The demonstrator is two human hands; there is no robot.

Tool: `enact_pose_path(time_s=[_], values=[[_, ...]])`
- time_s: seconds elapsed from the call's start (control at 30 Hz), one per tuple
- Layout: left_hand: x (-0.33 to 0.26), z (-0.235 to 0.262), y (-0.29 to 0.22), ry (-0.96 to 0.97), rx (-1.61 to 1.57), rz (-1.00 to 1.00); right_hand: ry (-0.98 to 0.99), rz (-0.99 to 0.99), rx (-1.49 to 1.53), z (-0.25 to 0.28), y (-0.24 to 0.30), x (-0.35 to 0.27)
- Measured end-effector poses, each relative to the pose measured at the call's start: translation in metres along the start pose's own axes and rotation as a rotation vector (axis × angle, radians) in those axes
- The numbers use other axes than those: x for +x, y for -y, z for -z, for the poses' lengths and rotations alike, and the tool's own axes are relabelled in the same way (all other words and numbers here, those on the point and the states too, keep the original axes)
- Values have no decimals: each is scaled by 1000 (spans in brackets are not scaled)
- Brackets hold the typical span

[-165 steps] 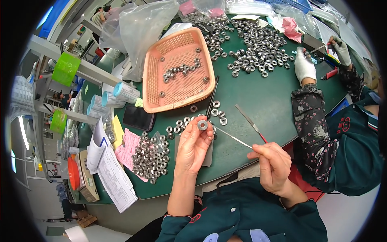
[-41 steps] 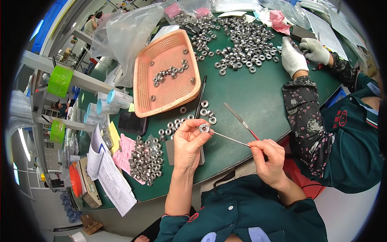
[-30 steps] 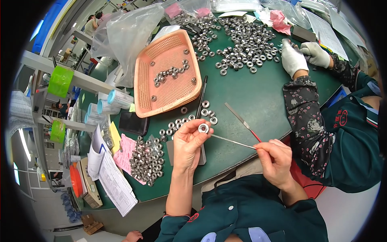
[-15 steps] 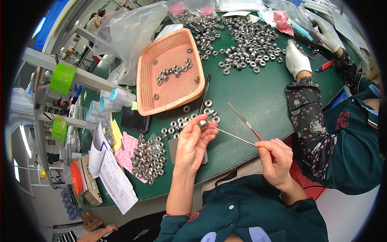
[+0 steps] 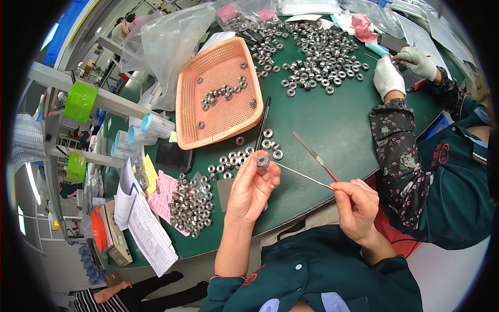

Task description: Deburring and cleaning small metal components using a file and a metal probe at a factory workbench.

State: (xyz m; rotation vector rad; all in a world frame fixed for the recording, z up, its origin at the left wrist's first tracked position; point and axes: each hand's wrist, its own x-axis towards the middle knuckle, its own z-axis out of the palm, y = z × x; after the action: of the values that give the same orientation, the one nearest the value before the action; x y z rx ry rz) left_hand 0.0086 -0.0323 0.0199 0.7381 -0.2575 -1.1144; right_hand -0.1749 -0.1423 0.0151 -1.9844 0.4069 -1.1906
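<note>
Between the fingertips of my left hand point(image 5: 253, 191) is a small metal ring point(image 5: 262, 161), its holed face turned up toward me. My right hand point(image 5: 356, 207) pinches the red handle end of a thin needle file point(image 5: 304, 176). The file's slim shaft points left, and its tip ends close beside the ring; I cannot tell whether they touch. Beyond my hands a flat file point(image 5: 313, 151) with a red handle lies on the green table. Several loose rings point(image 5: 239, 156) sit just past my left hand, next to a black pen point(image 5: 264, 123).
An orange basket point(image 5: 186, 99) holds several rings. One ring heap point(image 5: 191, 205) lies at left by pink paper point(image 5: 162, 193); a larger heap point(image 5: 325, 52) lies at the back. At right, a co-worker's white-gloved hands point(image 5: 389, 78) work. A dark phone-like slab point(image 5: 174, 156) lies left of the basket.
The ring in my left hand has tilted so its face shows more. The file stays nearly in place. The co-worker's gloved hands have come together, and a person at lower left has moved.
</note>
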Motion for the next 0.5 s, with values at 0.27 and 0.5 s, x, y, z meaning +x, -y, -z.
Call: enact_pose_path(time_s=[0.27, 0.5], values=[[2, 2, 1, -20, -125, 92, 12, -16, -5, -1, -1, 0], [4, -9, 6, -93, -48, 47, 0, -22, -36, 1, -1, 0]])
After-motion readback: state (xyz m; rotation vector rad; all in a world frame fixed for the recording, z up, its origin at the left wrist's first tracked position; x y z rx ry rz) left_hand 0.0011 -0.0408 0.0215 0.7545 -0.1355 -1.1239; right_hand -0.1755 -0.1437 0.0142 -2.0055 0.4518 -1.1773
